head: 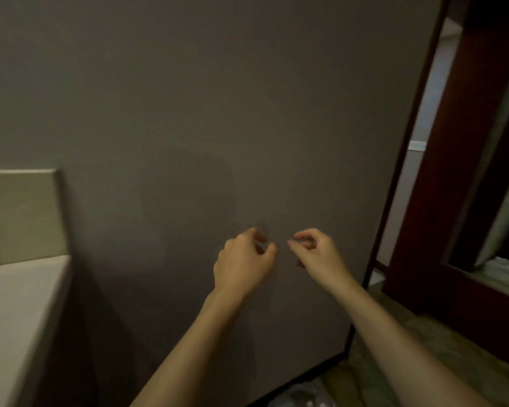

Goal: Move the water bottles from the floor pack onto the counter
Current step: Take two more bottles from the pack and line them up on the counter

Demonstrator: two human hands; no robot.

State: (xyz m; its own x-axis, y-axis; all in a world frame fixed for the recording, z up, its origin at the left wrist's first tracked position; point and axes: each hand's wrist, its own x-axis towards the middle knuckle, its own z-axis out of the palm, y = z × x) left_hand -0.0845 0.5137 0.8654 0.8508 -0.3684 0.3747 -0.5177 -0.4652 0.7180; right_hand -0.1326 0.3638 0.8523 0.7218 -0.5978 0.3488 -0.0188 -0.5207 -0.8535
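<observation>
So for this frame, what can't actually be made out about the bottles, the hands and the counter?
- Clear plastic pack, head view: cut off by the bottom edge, dim and blurred; no bottle can be told apart.
- Pale stone counter: cropped by the left edge; most of its top is out of frame.
- Left hand and right hand: fingers curled; whether they pinch anything is too small to tell.
</observation>
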